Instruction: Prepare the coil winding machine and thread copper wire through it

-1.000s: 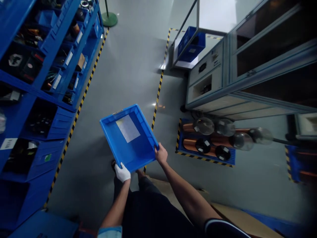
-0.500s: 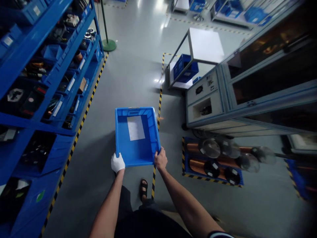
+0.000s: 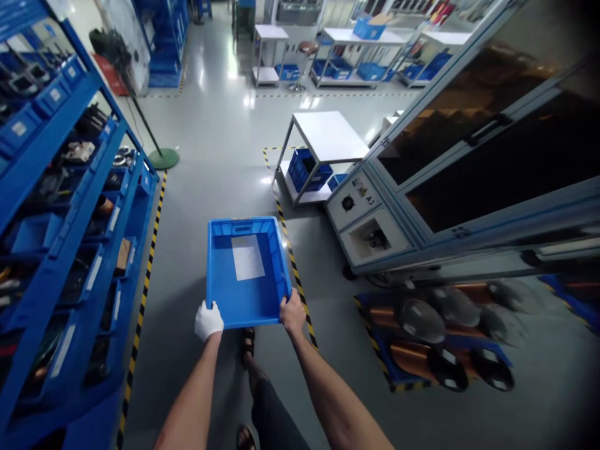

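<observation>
A blue plastic bin point(image 3: 244, 303) is held out in front of my body, above the floor. Inside it, a white sheet of paper point(image 3: 248, 257) lies on the bottom. My left hand point(image 3: 209, 320), in a white glove, grips the bin's near left corner. The bare right hand point(image 3: 292, 311) has its fingers wrapped over the near right corner.
Blue shelving point(image 3: 89, 206) with parts bins runs along the left. A green-based stand point(image 3: 164, 159) is beyond it. On the right are a white-topped table point(image 3: 330, 136), a machine cabinet point(image 3: 370, 219) and copper spools point(image 3: 412, 359) on a blue pallet.
The view has tilted up and shifted, showing more benches at the back. The table and cabinet appear further left. Both hands still hold the bin, which sits slightly lower and further left in view.
</observation>
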